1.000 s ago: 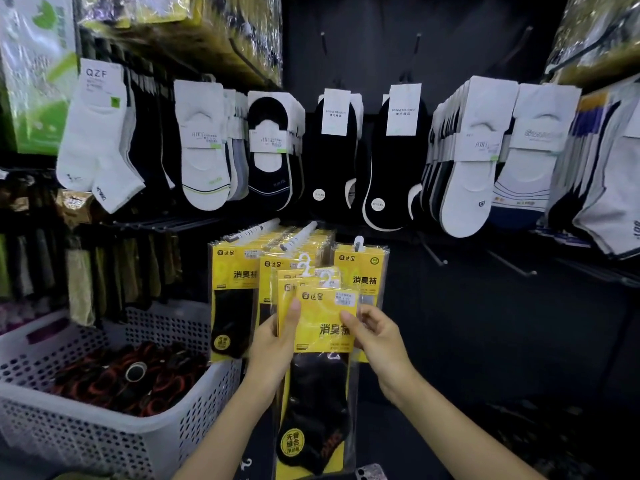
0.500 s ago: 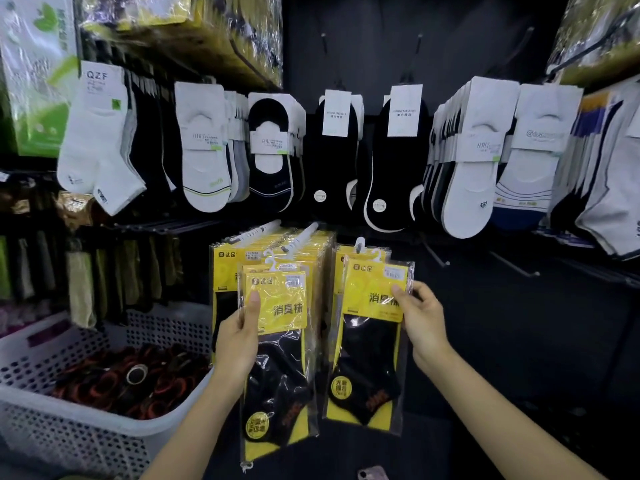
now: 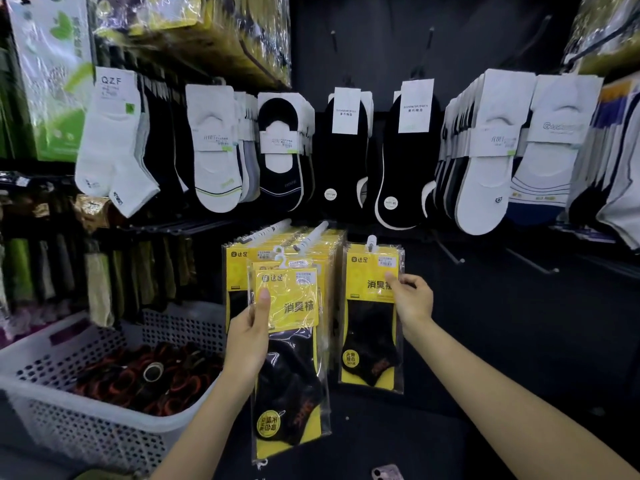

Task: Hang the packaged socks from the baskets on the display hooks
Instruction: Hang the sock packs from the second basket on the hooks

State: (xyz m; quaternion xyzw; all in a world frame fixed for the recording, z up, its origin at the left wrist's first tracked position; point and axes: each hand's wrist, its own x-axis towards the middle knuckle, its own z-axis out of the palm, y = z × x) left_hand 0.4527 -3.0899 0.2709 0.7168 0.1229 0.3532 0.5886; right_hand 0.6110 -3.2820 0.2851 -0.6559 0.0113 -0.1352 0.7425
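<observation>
Below QZF socks [image 3: 114, 140], 消臭袜 packs [image 3: 294, 306], hands [image 3: 247, 336]

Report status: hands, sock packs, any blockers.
Left hand holds a yellow sock pack, unhung. Right hand grips the pack on the right hook. Nothing blocking the hooks.

A dark display wall [image 3: 485, 323] carried metal hooks [image 3: 313, 233] bearing yellow packaged black socks [image 3: 239, 271] and white card-sleeved socks [image 3: 214, 150].

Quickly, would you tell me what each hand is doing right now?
Left hand: closed on a yellow sock pack.
Right hand: pinching the pack on the right hook.
</observation>
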